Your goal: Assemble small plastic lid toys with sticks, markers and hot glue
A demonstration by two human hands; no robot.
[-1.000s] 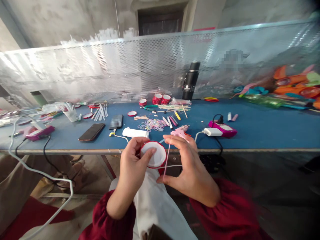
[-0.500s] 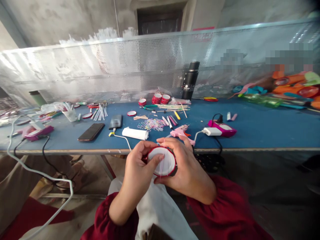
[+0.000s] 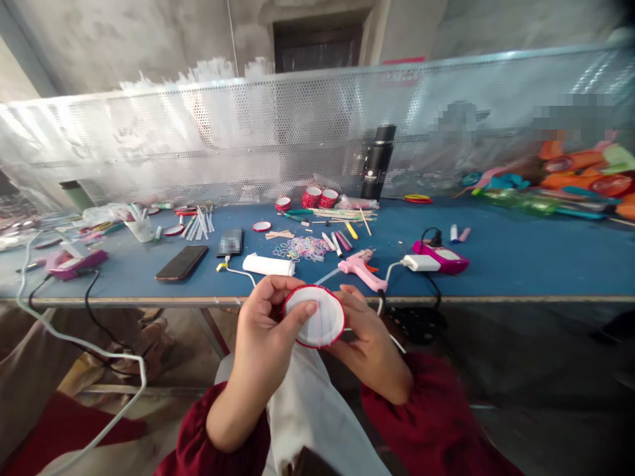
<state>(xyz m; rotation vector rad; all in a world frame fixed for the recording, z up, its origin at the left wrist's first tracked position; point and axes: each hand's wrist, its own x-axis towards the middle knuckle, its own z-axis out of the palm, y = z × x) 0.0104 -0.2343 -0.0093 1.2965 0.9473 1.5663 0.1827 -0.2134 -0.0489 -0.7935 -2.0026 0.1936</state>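
Note:
A round white disc with a red rim (image 3: 320, 320) is held between both hands, just in front of the blue table's near edge (image 3: 149, 299). My left hand (image 3: 260, 334) grips its left side, thumb pressed on the white face. My right hand (image 3: 370, 337) is closed behind its right side, fingers wrapped round the back. A thin pale band runs across the disc's face. A pink glue gun (image 3: 360, 268) lies on the table just beyond my hands.
On the table lie a dark phone (image 3: 181, 262), a white roll (image 3: 268, 265), loose coloured rubber bands (image 3: 303, 247), markers, red-rimmed cups (image 3: 319, 196), a black flask (image 3: 378, 162) and a magenta charger (image 3: 443, 255). A perforated metal screen (image 3: 248, 145) runs behind. White cable hangs at left.
The thin band that my right hand stretched out beside the disc now lies across its face. My right hand has dropped from in front of the disc to behind it.

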